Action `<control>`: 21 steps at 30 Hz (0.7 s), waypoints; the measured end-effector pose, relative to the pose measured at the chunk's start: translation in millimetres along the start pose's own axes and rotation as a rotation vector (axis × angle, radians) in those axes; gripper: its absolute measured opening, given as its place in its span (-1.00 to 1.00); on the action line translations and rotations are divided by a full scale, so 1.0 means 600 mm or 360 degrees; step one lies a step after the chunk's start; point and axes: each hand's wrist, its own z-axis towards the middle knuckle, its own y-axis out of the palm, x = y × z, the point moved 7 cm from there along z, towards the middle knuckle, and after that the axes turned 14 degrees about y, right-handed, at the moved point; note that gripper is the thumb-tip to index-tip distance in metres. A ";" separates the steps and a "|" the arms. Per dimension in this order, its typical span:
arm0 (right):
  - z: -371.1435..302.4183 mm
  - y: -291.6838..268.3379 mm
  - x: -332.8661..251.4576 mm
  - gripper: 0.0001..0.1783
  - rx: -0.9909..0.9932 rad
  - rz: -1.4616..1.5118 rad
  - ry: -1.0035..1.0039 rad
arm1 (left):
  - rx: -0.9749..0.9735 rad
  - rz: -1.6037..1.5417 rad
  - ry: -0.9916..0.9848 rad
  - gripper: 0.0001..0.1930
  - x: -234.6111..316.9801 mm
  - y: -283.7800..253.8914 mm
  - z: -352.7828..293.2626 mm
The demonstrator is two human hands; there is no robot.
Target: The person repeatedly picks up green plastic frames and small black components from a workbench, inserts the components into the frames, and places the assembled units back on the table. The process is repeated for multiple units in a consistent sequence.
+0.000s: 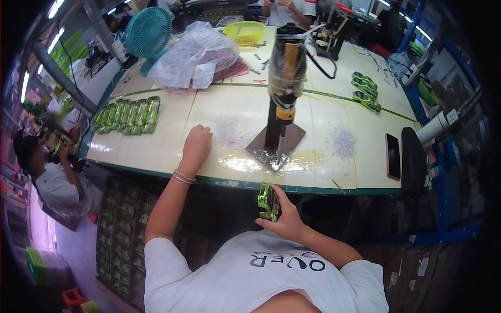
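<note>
Seemingly shelving (448, 208), cream worktable (175, 117); green part (265, 203) in right hand (286, 223)

the held part (265, 201) is bright lime green with black along its side; the same green, broken by darker patches, shows in the row of parts (128, 116) at left and the cluster of parts (365, 94) at right; the desk (169, 130) is cream, crossed by dark green lines and edged in dark green; the driver (285, 113) is black and yellow, its base plate (294, 137) brown; the 2 small heaps (342, 143) are whitish with a violet tint; the fan (150, 32) is teal, the basket (245, 34) yellow, the shirt (224, 276) white with dark lettering
</note>
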 end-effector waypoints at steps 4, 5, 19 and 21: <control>-0.008 -0.016 0.006 -0.12 0.0038 0.0023 0.0025 | -0.0335 0.0228 0.0042 -0.95 -0.004 0.032 0.014; -0.009 -0.016 0.008 -0.12 0.0030 0.0036 0.0048 | -0.0411 0.0262 0.0026 -0.94 -0.005 0.035 0.018; -0.032 -0.041 0.067 -0.13 -0.0179 0.0737 0.0402 | -0.0273 -0.1040 -0.0869 -0.87 -0.074 0.019 -0.009; -0.032 -0.046 0.075 -0.18 -0.0290 0.1018 0.0477 | -0.0025 -0.1437 -0.0928 -0.83 -0.045 -0.001 -0.026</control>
